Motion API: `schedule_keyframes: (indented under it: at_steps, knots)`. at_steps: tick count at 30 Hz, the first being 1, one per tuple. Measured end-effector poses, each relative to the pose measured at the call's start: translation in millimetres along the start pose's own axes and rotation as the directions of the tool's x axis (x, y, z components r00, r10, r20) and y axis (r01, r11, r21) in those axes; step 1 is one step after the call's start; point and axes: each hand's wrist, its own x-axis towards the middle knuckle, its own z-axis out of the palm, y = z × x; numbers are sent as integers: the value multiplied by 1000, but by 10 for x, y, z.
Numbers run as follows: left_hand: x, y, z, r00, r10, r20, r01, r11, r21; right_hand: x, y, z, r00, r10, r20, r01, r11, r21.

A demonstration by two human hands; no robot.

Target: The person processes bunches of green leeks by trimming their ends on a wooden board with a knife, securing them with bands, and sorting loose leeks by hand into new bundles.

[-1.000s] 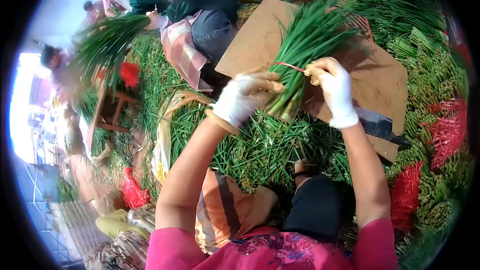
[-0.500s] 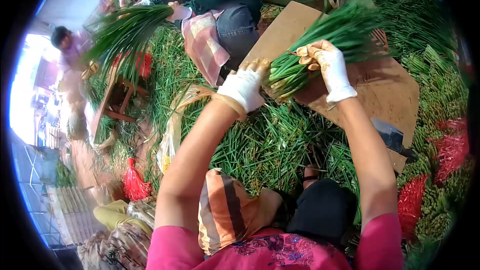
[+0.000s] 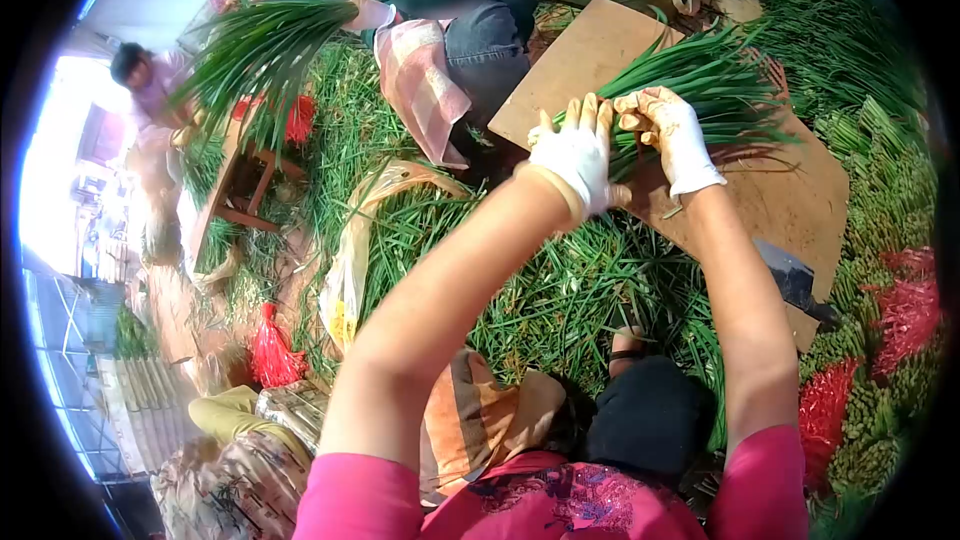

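Note:
A bundle of long green stalks (image 3: 705, 75) lies over the brown board (image 3: 790, 190), its leafy tips pointing right. My left hand (image 3: 580, 150), in a white glove, is spread flat against the cut ends of the stalks and covers them. My right hand (image 3: 665, 130), also gloved, has its fingers curled at the bundle beside the left fingertips. Whether those fingers pinch the tie is hidden. A dark blade-like tool (image 3: 790, 275) rests at the board's lower right edge.
Bound bundles (image 3: 870, 340) and red ties (image 3: 828, 410) lie at the right. Loose green leaves (image 3: 560, 290) cover the ground. Across from me, a co-worker's gloved hand (image 3: 370, 13) holds another bunch (image 3: 265, 50). A wooden stool (image 3: 240, 185) stands at the left.
The bundle has come down onto the board and leans further right. My left hand moved right and up against the stalk ends; my right hand stayed at the bundle. The red band is now covered.

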Motion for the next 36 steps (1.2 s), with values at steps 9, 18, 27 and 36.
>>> schedule_keyframes:
  at_steps: [9,18,27,36]
  knots:
    - [80,218,299,995,7,-101,19,966,257,75,50,-121,999,43,15,-42,996,-77]
    - [235,181,-56,966,-182,-185,177,983,-47,-25,-52,29,998,52,35,-56,990,127]
    - [441,-10,258,956,-289,-50,287,957,-39,-999,198,-190,994,82,77,-105,921,376]
    - [457,92,135,951,-308,-33,309,951,26,-891,-339,-386,970,-241,-26,212,895,-392]
